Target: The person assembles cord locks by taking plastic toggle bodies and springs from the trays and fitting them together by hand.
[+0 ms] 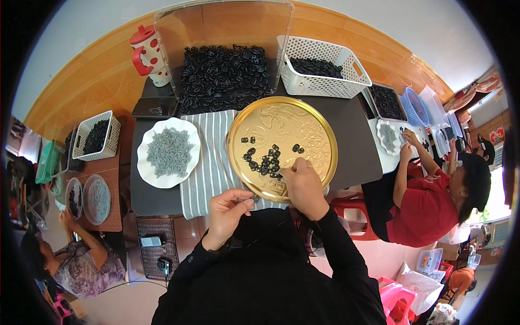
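A round gold tray [319, 135] lies on the dark table in front of me, with several small black plastic parts [264, 160] loose on its near half. My right hand [303, 184] rests on the tray's near edge, fingertips pinching at one black part. My left hand [227, 208] hovers just short of the tray at the table's front edge, fingers curled around a small dark piece. A white scalloped plate [145, 162] heaped with small grey parts [169, 151] sits to the left on a striped cloth [208, 162].
A clear bin [222, 32] of black parts stands behind the tray, a white basket [325, 67] to its right, a red-dotted jug [149, 54] to its left. One person works at the right, another at the lower left beside a second table.
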{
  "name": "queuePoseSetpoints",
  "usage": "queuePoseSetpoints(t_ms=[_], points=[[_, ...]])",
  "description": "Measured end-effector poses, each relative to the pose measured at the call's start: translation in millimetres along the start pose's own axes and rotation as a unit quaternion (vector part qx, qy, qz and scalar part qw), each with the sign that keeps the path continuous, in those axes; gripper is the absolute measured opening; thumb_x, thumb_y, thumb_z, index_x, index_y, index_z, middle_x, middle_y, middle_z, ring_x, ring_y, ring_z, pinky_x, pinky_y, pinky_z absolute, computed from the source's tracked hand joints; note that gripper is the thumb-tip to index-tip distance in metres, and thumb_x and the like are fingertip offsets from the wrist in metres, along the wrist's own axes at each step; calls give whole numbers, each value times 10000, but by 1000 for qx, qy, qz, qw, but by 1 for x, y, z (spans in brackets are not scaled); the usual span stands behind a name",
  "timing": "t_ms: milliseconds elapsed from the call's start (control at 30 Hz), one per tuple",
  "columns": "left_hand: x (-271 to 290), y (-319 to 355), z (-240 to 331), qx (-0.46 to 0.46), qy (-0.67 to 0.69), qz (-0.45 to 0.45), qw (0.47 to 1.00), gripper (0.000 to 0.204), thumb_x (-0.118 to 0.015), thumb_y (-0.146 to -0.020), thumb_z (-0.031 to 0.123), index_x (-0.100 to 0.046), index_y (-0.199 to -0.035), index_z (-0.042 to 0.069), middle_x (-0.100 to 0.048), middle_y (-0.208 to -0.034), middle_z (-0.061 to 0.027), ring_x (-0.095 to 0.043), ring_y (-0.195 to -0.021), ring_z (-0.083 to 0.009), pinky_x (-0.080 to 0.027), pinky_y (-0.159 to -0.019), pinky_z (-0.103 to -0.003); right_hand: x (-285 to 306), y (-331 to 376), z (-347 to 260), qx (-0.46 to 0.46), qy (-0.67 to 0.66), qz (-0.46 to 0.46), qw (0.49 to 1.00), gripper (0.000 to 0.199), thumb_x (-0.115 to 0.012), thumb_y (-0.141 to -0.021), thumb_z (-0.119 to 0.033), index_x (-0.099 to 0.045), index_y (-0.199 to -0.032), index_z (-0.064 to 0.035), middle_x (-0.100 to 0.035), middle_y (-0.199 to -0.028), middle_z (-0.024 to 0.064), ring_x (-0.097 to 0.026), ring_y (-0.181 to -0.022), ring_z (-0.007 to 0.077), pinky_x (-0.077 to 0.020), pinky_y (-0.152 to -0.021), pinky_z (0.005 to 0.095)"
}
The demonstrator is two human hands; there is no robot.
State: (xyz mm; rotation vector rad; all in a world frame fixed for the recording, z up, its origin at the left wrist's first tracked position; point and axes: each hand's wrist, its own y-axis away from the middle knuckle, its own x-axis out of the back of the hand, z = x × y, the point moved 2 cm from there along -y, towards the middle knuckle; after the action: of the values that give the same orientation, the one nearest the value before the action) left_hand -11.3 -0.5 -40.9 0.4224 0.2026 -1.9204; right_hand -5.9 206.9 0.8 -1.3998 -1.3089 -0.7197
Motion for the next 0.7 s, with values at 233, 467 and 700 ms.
queuePoseSetpoints(t_ms=[233, 467, 700], points=[[-4, 3, -1, 10, 20, -6, 1000, 238, -613, -837, -66, -643, -1069, -18, -653, -848, -61, -601, -734, -88, -478, -577, -198, 0, 9, -1, -50, -83, -2, 995, 144, -673, -708, -86, -626, -829, -24, -514, -799, 150, -562, -762, 341, -462, -651, 408], [-9, 2, -3, -21, -3, -16, 1000, 324, -605, -828, -81, -633, -1139, 4, -622, -849, -31, -569, -728, -71, -447, -563, -188, -6, 10, -3, -20, -127, 33, 991, 124, -656, -713, -47, -604, -820, -14, -518, -806, 153, -561, -735, 343, -461, -645, 405], [-23, 2, 1, -52, 21, 4, 998, 349, -601, -813, -96, -627, -1148, -3, -612, -809, -15, -545, -665, -61, -428, -548, -178, -9, 14, -15, -81, -386, 79, 916, 74, -610, -802, 15, -606, -876, 15, -576, -781, 58, -559, -689, 188, -453, -620, 289]])
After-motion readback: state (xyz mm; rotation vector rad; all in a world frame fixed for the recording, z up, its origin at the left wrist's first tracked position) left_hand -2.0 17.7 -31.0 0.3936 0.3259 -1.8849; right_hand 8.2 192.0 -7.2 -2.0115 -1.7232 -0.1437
